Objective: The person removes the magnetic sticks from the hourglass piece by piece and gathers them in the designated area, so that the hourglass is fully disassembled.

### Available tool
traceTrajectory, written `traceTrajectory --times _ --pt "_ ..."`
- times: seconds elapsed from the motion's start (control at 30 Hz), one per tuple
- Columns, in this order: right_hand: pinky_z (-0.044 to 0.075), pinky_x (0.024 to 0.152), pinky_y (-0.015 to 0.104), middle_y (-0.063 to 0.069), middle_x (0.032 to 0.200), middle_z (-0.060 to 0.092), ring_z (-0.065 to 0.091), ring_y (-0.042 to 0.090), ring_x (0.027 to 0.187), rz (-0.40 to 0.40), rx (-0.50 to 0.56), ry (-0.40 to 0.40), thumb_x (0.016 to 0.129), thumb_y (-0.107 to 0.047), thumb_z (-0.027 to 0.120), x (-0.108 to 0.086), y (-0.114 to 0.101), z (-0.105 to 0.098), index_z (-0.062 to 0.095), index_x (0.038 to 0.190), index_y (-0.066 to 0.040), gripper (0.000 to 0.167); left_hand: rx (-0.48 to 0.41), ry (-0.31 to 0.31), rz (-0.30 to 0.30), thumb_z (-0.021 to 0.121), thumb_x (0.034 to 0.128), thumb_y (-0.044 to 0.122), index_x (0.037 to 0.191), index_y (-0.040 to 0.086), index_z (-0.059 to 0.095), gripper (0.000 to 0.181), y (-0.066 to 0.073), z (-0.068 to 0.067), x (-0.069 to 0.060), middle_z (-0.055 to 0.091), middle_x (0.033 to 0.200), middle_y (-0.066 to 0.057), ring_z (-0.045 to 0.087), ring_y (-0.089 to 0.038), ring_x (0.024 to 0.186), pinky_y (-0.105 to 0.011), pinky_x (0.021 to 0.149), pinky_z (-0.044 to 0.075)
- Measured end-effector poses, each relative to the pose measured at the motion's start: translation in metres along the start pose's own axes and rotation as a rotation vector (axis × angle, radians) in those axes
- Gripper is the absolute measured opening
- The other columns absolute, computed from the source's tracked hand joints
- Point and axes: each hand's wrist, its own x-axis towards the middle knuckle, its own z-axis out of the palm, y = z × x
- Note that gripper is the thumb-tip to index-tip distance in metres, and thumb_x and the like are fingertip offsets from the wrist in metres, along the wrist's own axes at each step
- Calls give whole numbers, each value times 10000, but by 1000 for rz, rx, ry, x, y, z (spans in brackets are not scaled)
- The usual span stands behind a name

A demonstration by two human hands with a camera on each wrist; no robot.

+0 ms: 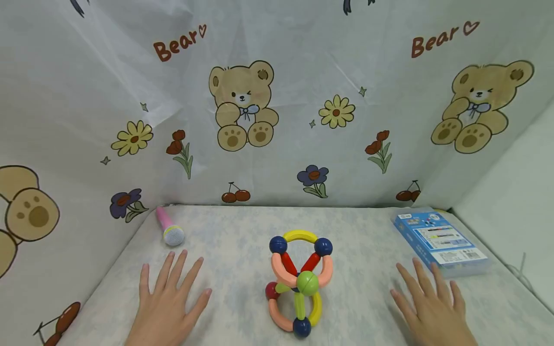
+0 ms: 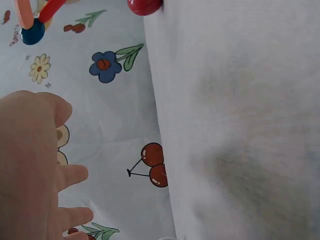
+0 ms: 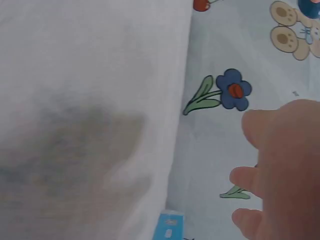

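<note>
Between the two hands, a magnetic stick-and-ball construction (image 1: pixel 299 283) stands on the table, built of curved and straight coloured rods with blue, green and red balls. My left hand (image 1: pixel 166 307) is spread palm down to its left, apart from it, fingers extended. To the right, my right hand (image 1: pixel 434 307) is likewise spread and holds nothing. Parts of the construction show at the top of the left wrist view, a blue ball (image 2: pixel 33 32) and a red ball (image 2: pixel 145 5). In the right wrist view a blue ball (image 3: pixel 310 7) peeks in at the corner.
Beyond the left hand lies a pink toy microphone (image 1: pixel 169 227). A blue box (image 1: pixel 440 240) in clear wrapping lies at the right rear of the pale table (image 1: pixel 233 250), close to the right fingertips. A bear-print cloth (image 1: pixel 294 72) hangs behind the table.
</note>
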Motion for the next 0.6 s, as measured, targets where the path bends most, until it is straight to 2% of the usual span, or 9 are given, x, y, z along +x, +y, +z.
traceTrajectory --times 0.07,0.13,0.2,0.27,0.33,0.4,0.5,0.6 --pt "69 1052 821 229 1694 159 -59 495 1554 -48 41 94 1077 -508 455 2 -3 -5 362 1581 -114 647 -42 12 3 606 991 512 1507 189 533 613 4 -4 6 443 1568 -177 300 -407 1479 -693 1200 -51" --pt "187 987 812 211 1671 254 67 498 1547 -108 89 198 1068 -420 529 2 -7 -12 410 1559 -126 585 -94 18 14 610 1000 485 1510 188 523 596 9 -9 12 448 1562 -160 344 -397 1452 -696 1192 -3" --pt "223 992 799 212 1631 340 177 504 1515 -173 157 283 1052 -335 584 3 -15 -20 455 1535 -134 539 -154 23 42 613 1010 448 1501 181 528 566 15 -15 20 465 1548 -145 391 -373 1426 -689 1176 70" --pt "225 1034 793 208 1601 385 258 511 1467 -218 220 307 1047 -295 602 5 -28 -34 469 1532 -150 523 -210 3 68 601 1024 438 1504 188 522 547 22 -24 32 486 1535 -124 434 -345 1406 -673 1155 145" --pt "243 1058 774 194 1583 408 302 491 1438 -248 279 293 1052 -287 601 8 -45 -49 466 1539 -163 520 -267 -32 94 581 1038 449 1506 196 515 536 31 -34 46 508 1525 -92 470 -314 1391 -640 1146 232" --pt "283 1075 753 171 1580 416 337 464 1423 -246 305 239 1065 -333 578 11 -62 -65 443 1554 -183 529 -326 -83 98 556 1048 479 1514 218 504 537 42 -44 62 522 1518 -44 497 -282 1390 -591 1154 317" --pt "428 969 721 137 1556 464 463 413 1349 -239 295 153 1065 -429 552 18 -88 -84 433 1560 -207 556 -422 -147 101 552 1048 495 1520 232 494 544 58 -57 85 529 1509 13 537 -240 1366 -539 1095 456" --pt "536 925 620 116 1487 548 577 352 1252 -254 306 80 1053 -494 542 26 -110 -93 425 1565 -217 594 -504 -216 105 582 1042 460 1510 234 509 525 73 -67 102 529 1503 40 565 -209 1335 -508 1058 505"
